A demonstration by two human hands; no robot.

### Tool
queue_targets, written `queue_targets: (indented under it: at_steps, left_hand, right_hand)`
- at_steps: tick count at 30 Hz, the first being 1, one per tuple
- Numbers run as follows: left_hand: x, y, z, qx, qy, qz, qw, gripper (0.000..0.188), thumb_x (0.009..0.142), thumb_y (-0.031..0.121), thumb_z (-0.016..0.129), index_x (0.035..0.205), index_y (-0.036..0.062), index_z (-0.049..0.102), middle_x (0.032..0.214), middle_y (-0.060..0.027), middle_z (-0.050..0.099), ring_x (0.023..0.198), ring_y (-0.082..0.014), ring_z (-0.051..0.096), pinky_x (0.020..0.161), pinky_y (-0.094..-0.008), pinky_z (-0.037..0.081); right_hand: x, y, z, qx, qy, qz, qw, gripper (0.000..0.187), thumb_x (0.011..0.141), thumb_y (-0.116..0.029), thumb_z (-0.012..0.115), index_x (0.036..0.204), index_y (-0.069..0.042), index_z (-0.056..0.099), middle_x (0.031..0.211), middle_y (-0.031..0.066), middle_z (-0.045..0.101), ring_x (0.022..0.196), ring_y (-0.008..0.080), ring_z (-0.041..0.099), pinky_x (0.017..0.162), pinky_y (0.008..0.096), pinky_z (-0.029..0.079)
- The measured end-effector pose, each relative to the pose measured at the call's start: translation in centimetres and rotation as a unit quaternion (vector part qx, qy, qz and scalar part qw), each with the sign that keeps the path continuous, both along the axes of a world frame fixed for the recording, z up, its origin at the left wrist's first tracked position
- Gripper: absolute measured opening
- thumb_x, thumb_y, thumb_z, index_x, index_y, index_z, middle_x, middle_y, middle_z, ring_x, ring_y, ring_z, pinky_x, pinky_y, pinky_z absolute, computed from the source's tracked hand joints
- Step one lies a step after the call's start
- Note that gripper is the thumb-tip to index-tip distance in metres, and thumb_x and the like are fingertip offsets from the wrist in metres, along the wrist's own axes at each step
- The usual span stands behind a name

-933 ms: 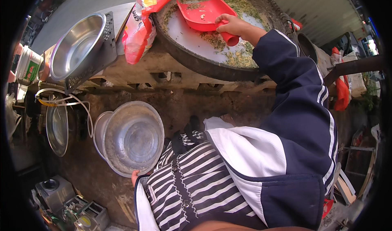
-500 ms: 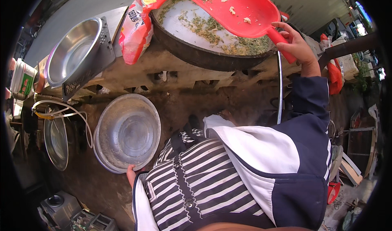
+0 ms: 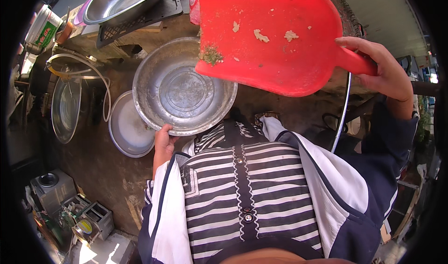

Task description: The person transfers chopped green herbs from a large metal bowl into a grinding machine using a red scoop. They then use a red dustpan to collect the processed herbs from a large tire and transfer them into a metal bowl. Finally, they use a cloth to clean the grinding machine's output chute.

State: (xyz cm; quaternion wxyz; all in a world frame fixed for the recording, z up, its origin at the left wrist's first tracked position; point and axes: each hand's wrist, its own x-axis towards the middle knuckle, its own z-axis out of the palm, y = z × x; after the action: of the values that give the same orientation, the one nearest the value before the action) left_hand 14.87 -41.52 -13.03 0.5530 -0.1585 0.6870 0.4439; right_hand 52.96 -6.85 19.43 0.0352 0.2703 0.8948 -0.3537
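Steel shows first at the far left: a shallow pan (image 3: 65,106) leaning upright by a loop of pale hose (image 3: 95,75), and farther off a wide bowl sitting in a black crate (image 3: 122,2) on the bench (image 3: 154,28). Near me and left of centre I see a flat round metal lid (image 3: 126,131) lying low, partly under the big metal basin (image 3: 184,87). My left hand (image 3: 163,145) is closed on the basin's near rim, thumb over the edge, fingers hidden beneath, so the basin sits just beyond that hand and tilted up toward me. Its inside looks bare and dull.

Moving right, the red plastic scoop (image 3: 275,35) hangs above and to the right of the basin, its near left corner overlapping the basin's far right rim from my view. A small clump of green bits (image 3: 211,55) clings at that corner, with a few pale flecks higher on the blade. My right hand (image 3: 385,72) is wrapped around the scoop's handle at the far right. Both hands are well apart, each clamped on its own thing.
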Motion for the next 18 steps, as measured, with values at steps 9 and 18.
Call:
queue_targets:
  at_steps: [9,18]
  left_hand:
    - [-0.6,-3.1,2.9,0.062,0.007,-0.019,0.998,0.032,0.072,0.006,0.056,0.104,0.0045,0.054,0.091,-0.0049,0.059,0.078,-0.0195,0.060,0.066,-0.0362,0.052]
    - [-1.6,-3.7,2.3,0.078,-0.006,-0.026,0.997,0.043,0.070,0.003,0.055,0.113,0.0049,0.050,0.097,-0.0068,0.058,0.083,-0.0213,0.059,0.066,-0.0365,0.052]
  right_hand:
    - [-16.5,-9.5,-4.0,0.372,-0.148,0.264,0.878,0.052,0.068,-0.005,0.061,0.116,-0.024,0.055,0.087,0.0016,0.055,0.083,0.0190,0.056,0.070,0.0318,0.042]
    - [-14.9,-12.6,-7.8,0.464,-0.174,0.289,0.819,0.045,0.074,-0.015,0.057,0.117,-0.029,0.055,0.096,-0.0023,0.051,0.083,0.0128,0.050,0.072,0.0271,0.039]
